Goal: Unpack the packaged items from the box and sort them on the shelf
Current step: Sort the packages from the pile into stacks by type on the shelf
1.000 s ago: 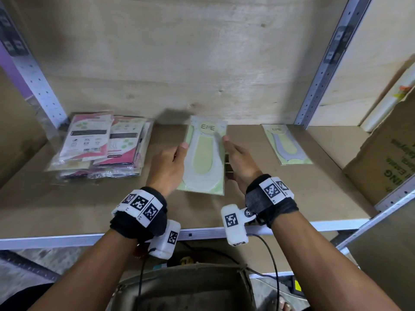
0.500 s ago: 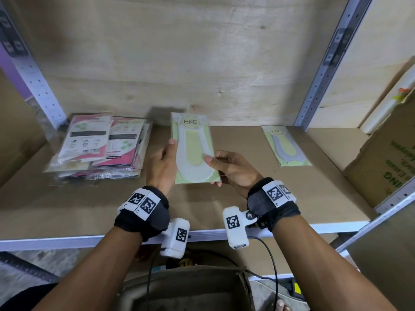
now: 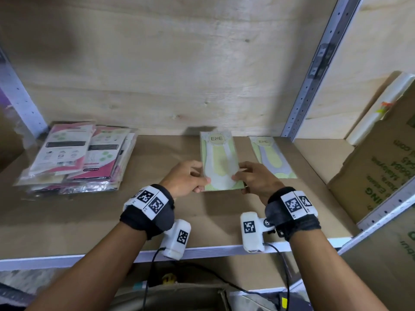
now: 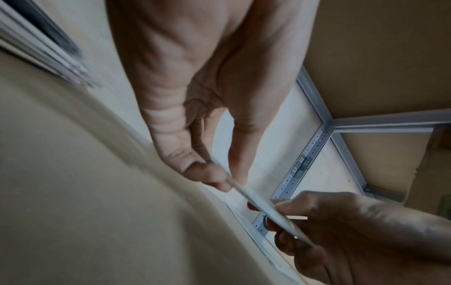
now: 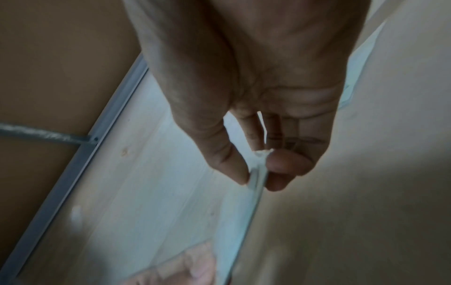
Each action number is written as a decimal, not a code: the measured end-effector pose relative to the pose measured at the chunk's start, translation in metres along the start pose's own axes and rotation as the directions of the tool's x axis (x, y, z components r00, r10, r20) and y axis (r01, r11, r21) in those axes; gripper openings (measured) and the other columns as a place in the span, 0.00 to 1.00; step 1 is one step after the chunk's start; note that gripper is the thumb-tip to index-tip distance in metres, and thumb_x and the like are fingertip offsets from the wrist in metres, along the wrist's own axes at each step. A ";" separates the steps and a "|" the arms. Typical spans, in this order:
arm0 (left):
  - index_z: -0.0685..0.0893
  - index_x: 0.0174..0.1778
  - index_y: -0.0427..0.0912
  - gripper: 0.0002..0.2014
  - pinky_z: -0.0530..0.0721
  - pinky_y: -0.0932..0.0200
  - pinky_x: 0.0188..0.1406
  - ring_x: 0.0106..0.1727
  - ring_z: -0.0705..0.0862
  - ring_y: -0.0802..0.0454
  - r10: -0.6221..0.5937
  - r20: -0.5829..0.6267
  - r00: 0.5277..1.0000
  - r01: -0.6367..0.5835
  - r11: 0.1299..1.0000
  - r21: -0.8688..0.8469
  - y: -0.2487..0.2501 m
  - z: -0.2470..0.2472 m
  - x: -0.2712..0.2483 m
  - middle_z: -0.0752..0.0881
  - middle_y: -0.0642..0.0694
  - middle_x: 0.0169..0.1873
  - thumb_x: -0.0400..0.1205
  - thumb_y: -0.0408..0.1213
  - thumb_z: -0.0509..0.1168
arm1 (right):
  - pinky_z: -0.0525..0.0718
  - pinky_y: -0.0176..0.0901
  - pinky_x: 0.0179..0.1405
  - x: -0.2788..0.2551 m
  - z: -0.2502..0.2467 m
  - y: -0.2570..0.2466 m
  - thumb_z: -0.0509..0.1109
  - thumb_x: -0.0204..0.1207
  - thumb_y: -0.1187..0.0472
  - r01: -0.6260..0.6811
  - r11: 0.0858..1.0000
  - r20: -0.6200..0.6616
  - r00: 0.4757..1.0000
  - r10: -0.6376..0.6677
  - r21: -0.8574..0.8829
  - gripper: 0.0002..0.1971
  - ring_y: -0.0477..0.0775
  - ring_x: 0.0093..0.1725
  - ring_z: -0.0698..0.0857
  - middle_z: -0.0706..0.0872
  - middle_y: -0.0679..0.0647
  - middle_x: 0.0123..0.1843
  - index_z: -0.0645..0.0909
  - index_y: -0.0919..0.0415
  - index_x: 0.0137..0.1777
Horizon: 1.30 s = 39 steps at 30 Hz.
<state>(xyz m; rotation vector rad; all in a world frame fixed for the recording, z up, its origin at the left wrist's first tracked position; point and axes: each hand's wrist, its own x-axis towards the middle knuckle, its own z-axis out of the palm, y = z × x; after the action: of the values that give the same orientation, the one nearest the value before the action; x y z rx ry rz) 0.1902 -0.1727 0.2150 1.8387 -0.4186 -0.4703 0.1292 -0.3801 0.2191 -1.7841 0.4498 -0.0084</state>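
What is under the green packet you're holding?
Under the held green packet only brown shelf board shows. Both hands, left hand and right hand, pinch its sides; whatever lies directly beneath is covered.

"ENE" stands printed in a round badge at the top of the green sock packet pinched by both hands, and again on the matching packet just right of the grip.
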 end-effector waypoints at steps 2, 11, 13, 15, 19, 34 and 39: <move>0.85 0.61 0.34 0.16 0.83 0.61 0.33 0.30 0.82 0.49 -0.013 0.005 1.000 0.013 1.000 -0.010 0.005 0.016 0.014 0.88 0.37 0.35 0.78 0.26 0.76 | 0.83 0.43 0.34 0.005 -0.018 0.004 0.74 0.73 0.72 0.002 1.000 -0.052 0.999 -0.003 -0.031 0.21 0.56 0.44 0.86 0.87 0.58 0.46 0.80 0.63 0.66; 0.83 0.59 0.36 0.20 0.88 0.56 0.45 0.30 0.88 0.50 -0.025 0.036 0.999 0.024 0.999 0.034 0.032 0.089 0.084 0.92 0.31 0.36 0.73 0.27 0.79 | 0.86 0.56 0.62 0.030 -0.090 0.031 0.78 0.71 0.65 -0.061 0.953 -0.368 0.928 -0.056 -0.298 0.18 0.59 0.54 0.89 0.88 0.53 0.50 0.86 0.59 0.61; 0.85 0.50 0.39 0.15 0.87 0.56 0.43 0.27 0.87 0.53 -0.024 0.045 0.999 0.022 0.998 0.051 0.037 0.104 0.096 0.92 0.33 0.35 0.71 0.26 0.80 | 0.84 0.46 0.63 0.032 -0.103 0.038 0.78 0.72 0.64 -0.073 0.937 -0.400 0.913 -0.075 -0.343 0.18 0.55 0.55 0.88 0.89 0.53 0.52 0.86 0.59 0.63; 0.83 0.39 0.46 0.14 0.87 0.56 0.41 0.27 0.86 0.51 -0.025 0.049 0.998 0.021 0.997 0.071 0.041 0.116 0.106 0.91 0.36 0.33 0.71 0.25 0.80 | 0.78 0.37 0.59 0.033 -0.110 0.040 0.77 0.74 0.64 -0.088 0.919 -0.412 0.907 -0.085 -0.384 0.19 0.54 0.58 0.86 0.89 0.55 0.57 0.85 0.59 0.65; 0.88 0.50 0.35 0.13 0.92 0.54 0.43 0.37 0.90 0.44 -0.075 0.075 0.994 0.071 0.996 0.055 0.044 0.139 0.121 0.91 0.35 0.45 0.73 0.23 0.80 | 0.77 0.40 0.65 0.034 -0.117 0.040 0.74 0.76 0.63 -0.114 0.904 -0.434 0.897 -0.085 -0.412 0.20 0.58 0.65 0.84 0.87 0.57 0.64 0.83 0.60 0.68; 0.86 0.68 0.32 0.28 0.91 0.42 0.57 0.52 0.92 0.37 -0.122 0.130 0.984 0.108 0.988 0.108 0.046 0.155 0.137 0.91 0.33 0.55 0.70 0.22 0.81 | 0.74 0.38 0.62 0.030 -0.125 0.046 0.72 0.77 0.59 -0.177 0.896 -0.399 0.917 0.001 -0.406 0.23 0.58 0.69 0.82 0.84 0.60 0.69 0.79 0.59 0.73; 0.85 0.69 0.34 0.28 0.91 0.43 0.56 0.52 0.92 0.37 -0.133 0.132 0.982 0.111 0.980 0.163 0.049 0.158 0.138 0.90 0.34 0.56 0.71 0.24 0.81 | 0.74 0.37 0.64 0.027 -0.126 0.047 0.72 0.77 0.59 -0.167 0.904 -0.394 0.919 -0.001 -0.392 0.23 0.58 0.69 0.82 0.84 0.60 0.70 0.80 0.60 0.73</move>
<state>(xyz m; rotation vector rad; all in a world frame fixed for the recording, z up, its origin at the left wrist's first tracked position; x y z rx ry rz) 0.2249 -0.3852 0.2015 1.9964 -0.4503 -0.6723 0.1099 -0.5151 0.2023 -2.1953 0.8682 -0.2225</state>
